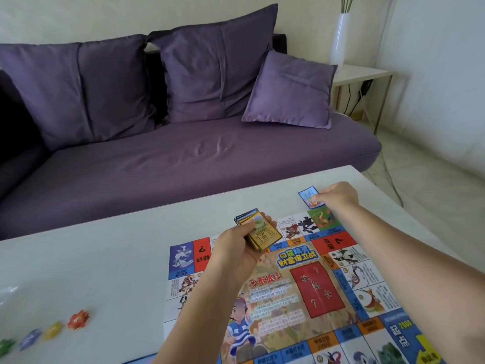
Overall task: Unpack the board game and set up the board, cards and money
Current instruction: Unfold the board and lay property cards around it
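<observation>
Over far edge of board (317,290), left hand (236,249) clamping card stack (263,232), right hand (338,197) pinching blue card (307,195) beyond far-right corner

Purple sofa (170,164) with 3 cushions (217,64), white vase (339,38) on side table (362,73).

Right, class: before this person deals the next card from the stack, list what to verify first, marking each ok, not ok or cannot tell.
1. Board lies unfolded on the table: ok.
2. Left hand grips the card stack: ok.
3. Right hand free for the next card: not ok; its fingers pinch the blue card.
4. Blue card sits beyond the board's far corner, off its squares: ok.
5. Coloured pieces lined up at the table's left, apart from the board: ok.
6. Money laid out: cannot tell; none in view.
</observation>
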Demonstrator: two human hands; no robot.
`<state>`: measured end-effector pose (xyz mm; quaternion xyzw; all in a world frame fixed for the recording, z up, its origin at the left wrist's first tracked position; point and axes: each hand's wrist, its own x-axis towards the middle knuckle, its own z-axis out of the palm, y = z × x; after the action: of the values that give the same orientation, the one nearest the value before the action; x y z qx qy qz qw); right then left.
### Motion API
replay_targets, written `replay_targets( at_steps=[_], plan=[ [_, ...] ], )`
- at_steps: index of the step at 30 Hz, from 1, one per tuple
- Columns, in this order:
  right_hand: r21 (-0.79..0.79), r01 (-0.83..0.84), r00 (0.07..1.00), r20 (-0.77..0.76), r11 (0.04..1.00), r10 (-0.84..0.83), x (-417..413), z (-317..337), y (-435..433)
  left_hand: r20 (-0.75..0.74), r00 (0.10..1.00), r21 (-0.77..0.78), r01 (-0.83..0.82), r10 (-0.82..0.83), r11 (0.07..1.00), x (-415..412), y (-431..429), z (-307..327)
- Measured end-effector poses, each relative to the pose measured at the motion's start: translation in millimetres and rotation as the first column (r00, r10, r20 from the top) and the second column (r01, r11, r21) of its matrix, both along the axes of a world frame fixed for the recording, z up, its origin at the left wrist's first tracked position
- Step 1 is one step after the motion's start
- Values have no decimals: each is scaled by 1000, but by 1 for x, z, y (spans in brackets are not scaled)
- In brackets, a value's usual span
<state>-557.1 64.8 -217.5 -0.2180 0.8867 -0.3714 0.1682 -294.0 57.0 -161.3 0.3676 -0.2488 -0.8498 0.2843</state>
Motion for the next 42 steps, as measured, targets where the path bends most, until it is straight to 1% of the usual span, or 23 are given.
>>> replay_targets(
  at_steps=[5, 14, 19, 26, 29, 31, 33, 34, 36, 39, 42],
  plan=[
    [119, -32, 999, -19, 992, 34, 3, -1, -5, -18, 1000, 5, -2, 2, 1000, 5, 0, -2],
    [189, -25, 1000, -11, 982, 27, -1, -4, -10, -26, 1000, -4, -14, 14, 1000, 11, 0, 1],
    [209, -2, 998, -65, 978, 16, 0, -9, -14, -29, 1000, -9, 0, -1, 1000, 10, 1, 1],
    [198, 1, 999, -44, 980, 8, -2, -10, -13, -22, 1000, -2, 3, -3, 1000, 12, 2, 2],
    [177, -7, 1000, 3, 984, 6, 1, -5, -10, -37, 999, 8, 0, 0, 1000, 14, 2, 3],
    [117, -4, 1000, 27, 993, 1, 6, 0, -6, -42, 999, 12, 6, -5, 1000, 16, 2, 3],
    [-14, 31, 998, 59, 999, -30, 13, 5, -1, -41, 999, 5, 14, -14, 1000, 18, 2, 4],
    [-75, 51, 998, 50, 996, -48, 16, 7, 1, -36, 999, -5, 16, -16, 1000, 19, 2, 5],
    [-144, 43, 999, 14, 989, -41, 28, 16, 9, -21, 1000, -37, 18, -18, 999, 22, 5, 5],
    [-263, -70, 995, 52, 962, 86, 48, 37, 22, 11, 1000, -88, 22, -21, 996, 29, 12, 7],
    [-328, -273, 951, 52, 905, 305, 77, 63, 41, 53, 999, -139, 14, -7, 990, 38, 19, 8]
  ],
)
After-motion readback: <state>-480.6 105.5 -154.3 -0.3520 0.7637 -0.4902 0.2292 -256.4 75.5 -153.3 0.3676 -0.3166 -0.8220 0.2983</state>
